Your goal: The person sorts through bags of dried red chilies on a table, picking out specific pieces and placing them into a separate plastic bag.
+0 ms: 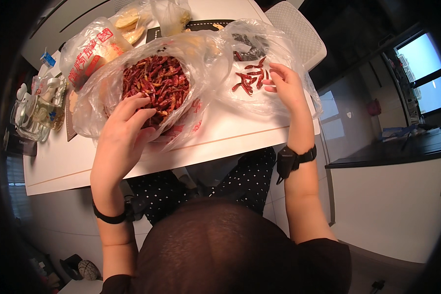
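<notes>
An opened clear plastic bag (95, 97) full of dried red chilies (158, 82) sits on the white table in front of me. My left hand (123, 128) reaches over its near rim, with fingers spread at the edge of the chilies and nothing visibly held. To the right lies a second clear plastic bag (224, 99), spread wide, with a small group of dried chilies (248, 79) in it. My right hand (286, 84) hovers at the right side of this group, its fingers curled and apart. One chili lies close to its fingertips.
Behind the chili bag stands a plastic bag with red print (92, 51). Farther back are bags of food (132, 22) and a dark patterned mat (205, 25). Glass jugs (29, 114) crowd the left end. A white chair (297, 33) stands beyond the table (220, 143).
</notes>
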A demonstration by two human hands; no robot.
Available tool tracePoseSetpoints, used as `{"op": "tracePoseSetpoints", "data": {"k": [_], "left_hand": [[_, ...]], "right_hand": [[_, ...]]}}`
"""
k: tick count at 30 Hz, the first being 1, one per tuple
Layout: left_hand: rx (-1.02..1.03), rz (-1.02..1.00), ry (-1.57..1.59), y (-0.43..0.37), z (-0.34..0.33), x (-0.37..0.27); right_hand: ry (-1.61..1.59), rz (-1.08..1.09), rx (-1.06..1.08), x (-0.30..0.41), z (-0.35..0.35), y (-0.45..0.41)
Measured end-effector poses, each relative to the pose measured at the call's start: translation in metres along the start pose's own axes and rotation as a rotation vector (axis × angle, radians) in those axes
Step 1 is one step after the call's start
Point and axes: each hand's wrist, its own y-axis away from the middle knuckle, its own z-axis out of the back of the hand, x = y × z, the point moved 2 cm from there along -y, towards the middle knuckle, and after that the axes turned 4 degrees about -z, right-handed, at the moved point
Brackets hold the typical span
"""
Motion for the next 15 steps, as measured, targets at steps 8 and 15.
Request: {"op": "tracePoseSetpoints", "data": {"k": [8,15], "left_hand": [[0.013,0.004,-0.013,-0.017,-0.017,-0.001],[0.039,0.005,-0.001,-0.016,-0.016,0.002]], "right_hand": [[0.563,0.231,0.089,-0.018,0.015,0.032],[0.657,0.216,0.013,-0.01,0.005,0.019]]}}
